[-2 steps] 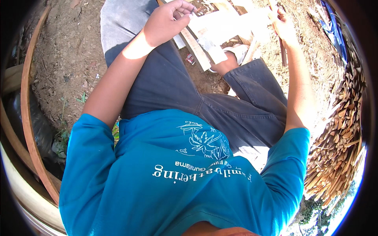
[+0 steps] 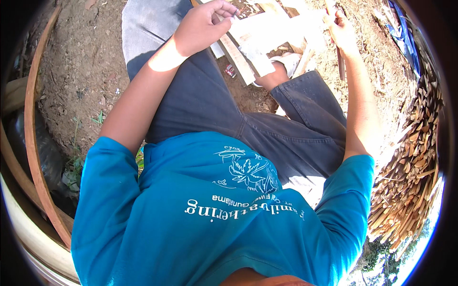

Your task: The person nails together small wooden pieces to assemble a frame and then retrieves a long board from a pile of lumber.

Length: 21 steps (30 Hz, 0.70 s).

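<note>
My left hand [image 2: 202, 28] is at the upper middle, fingers curled and thumb drawn in beside a bright, pale flat piece [image 2: 272, 28]. What the fingers hold, if anything, is lost in the glare. My right hand [image 2: 342, 34] is closed around a thin brown wooden stick [image 2: 341, 66], which sticks out below the palm and above the fingers. Between both hands the pale flat piece is washed out by sunlight. Under it, wooden slats [image 2: 238, 59] slant down toward my foot [image 2: 274, 78].
A large bundle of thin wooden sticks [image 2: 405, 181] lies at the right. Beyond it is a blue sheet [image 2: 404, 40]. Long curved wooden strips [image 2: 32, 124] stand at the left by a dark plastic bag [image 2: 47, 148]. Wood scraps [image 2: 300, 43] litter the dirt ground [image 2: 86, 52].
My right hand has shifted very slightly with the stick in it. Otherwise the two frames look almost the same.
</note>
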{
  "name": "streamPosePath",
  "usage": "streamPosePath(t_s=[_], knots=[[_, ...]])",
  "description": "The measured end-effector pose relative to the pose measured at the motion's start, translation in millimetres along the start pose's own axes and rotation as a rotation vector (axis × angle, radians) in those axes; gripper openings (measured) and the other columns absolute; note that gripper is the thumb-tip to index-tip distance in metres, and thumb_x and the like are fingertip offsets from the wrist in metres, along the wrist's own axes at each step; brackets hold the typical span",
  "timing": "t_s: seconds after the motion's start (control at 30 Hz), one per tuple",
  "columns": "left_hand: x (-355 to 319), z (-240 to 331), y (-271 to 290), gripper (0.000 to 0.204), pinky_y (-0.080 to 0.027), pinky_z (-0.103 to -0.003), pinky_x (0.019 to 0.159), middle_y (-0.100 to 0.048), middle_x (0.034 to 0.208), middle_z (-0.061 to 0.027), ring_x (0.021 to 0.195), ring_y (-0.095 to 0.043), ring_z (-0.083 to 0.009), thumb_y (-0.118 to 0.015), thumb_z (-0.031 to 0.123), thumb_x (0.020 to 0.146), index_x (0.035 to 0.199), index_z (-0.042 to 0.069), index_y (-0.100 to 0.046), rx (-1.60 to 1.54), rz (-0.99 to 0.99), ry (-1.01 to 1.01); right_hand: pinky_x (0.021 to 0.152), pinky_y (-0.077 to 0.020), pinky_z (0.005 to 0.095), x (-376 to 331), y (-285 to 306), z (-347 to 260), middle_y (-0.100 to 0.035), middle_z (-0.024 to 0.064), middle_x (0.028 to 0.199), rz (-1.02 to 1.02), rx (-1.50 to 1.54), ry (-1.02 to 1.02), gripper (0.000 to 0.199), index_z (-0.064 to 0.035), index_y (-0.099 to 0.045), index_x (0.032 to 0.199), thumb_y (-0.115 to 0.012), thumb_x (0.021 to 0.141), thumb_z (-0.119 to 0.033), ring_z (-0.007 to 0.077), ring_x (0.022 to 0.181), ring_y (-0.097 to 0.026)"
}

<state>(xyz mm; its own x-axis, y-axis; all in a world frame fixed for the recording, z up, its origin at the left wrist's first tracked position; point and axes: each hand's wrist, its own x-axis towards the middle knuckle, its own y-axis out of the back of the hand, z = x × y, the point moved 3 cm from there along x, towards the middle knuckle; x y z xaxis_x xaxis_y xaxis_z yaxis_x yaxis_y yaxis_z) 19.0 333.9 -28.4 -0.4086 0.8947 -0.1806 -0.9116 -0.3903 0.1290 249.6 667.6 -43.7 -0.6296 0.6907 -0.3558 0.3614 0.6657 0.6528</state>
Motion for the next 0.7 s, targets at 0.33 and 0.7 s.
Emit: streamPosePath(t_s=[0.33, 0.7], knots=[[-1.7, 7.1, 0.6, 0.019, -0.048, -0.025, 0.065, -0.066, 0.086, -0.0026, 0.072, -0.057, -0.0084, -0.064, 0.009, 0.091, 0.108, -0.001, -0.066, 0.042, 0.022, -0.045, 0.046, -0.0377, 0.0196, -7.2, -2.5, -12.3, -0.053, -0.0044, 0.070, 0.078, -0.164, 0.044, 0.033, -0.0076, -0.063, 0.121, -0.065, 0.099, -0.031, 0.0017, 0.053, -0.044], [11.1, -21.2, 43.8, 0.013, -0.050, -0.023, 0.070, -0.062, 0.089, 0.0025, 0.076, -0.059, -0.0078, -0.058, 0.009, 0.100, 0.113, 0.008, -0.058, -0.825, 0.365, -0.010, 0.038, -0.0281, 0.0177, -146.3, -9.3, -118.4, -0.053, -0.0025, 0.064, -0.069, 0.293, -0.144, 0.020, -0.0084, -0.058, 0.108, -0.066, 0.099, -0.025, 0.0013, 0.045, -0.038]])
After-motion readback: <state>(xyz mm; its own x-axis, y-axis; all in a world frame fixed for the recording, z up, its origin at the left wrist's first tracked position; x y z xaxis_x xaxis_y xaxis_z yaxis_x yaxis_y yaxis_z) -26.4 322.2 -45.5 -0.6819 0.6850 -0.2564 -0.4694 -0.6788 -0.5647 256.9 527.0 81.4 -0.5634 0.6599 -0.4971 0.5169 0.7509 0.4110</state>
